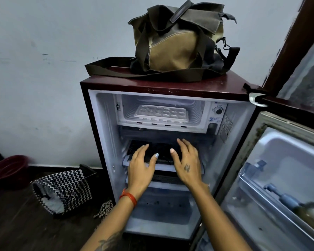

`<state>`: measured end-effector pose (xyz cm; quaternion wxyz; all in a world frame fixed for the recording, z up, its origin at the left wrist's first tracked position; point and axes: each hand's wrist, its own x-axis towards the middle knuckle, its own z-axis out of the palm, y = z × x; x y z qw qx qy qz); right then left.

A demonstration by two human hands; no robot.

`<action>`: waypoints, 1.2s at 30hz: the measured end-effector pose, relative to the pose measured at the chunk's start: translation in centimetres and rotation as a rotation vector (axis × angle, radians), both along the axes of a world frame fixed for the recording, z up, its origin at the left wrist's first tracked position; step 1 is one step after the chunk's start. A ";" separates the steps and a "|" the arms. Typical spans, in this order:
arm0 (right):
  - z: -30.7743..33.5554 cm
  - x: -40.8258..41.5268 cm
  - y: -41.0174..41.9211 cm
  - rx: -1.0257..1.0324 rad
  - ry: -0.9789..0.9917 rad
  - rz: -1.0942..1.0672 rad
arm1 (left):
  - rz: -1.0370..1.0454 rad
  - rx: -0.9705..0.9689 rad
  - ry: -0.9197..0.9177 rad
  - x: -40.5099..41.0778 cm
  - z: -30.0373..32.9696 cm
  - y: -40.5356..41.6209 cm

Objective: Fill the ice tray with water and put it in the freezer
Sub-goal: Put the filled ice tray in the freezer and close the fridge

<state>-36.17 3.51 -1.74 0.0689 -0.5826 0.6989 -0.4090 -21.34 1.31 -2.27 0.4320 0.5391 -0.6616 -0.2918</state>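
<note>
A white ice tray (pixel 160 113) lies flat inside the freezer compartment (pixel 198 113) at the top of a small maroon fridge (pixel 116 84). No flap covers the compartment's front. Below it, in front of the upper shelf, my left hand (pixel 141 165) and my right hand (pixel 187 162) hover side by side. Both have fingers spread and straight and hold nothing. Neither hand touches the tray.
The fridge door (pixel 279 178) stands wide open at the right, with bottles (pixel 308 212) in its rack. A canvas bag (pixel 178 38) sits on top of the fridge. A zigzag-patterned bag (pixel 62 189) lies on the dark floor at the left, a red tub (pixel 9 167) beyond it.
</note>
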 end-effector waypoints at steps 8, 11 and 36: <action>-0.7 1.9 6.1 -0.004 -0.007 0.005 | -0.052 -0.003 -0.015 0.8 -0.5 5.7; -0.9 2.8 8.6 -0.012 -0.017 -0.019 | -0.073 0.015 -0.010 1.4 -0.7 7.8; -3.4 2.7 34.5 0.016 -0.095 -0.295 | -0.391 0.063 -0.012 -1.0 -1.6 30.0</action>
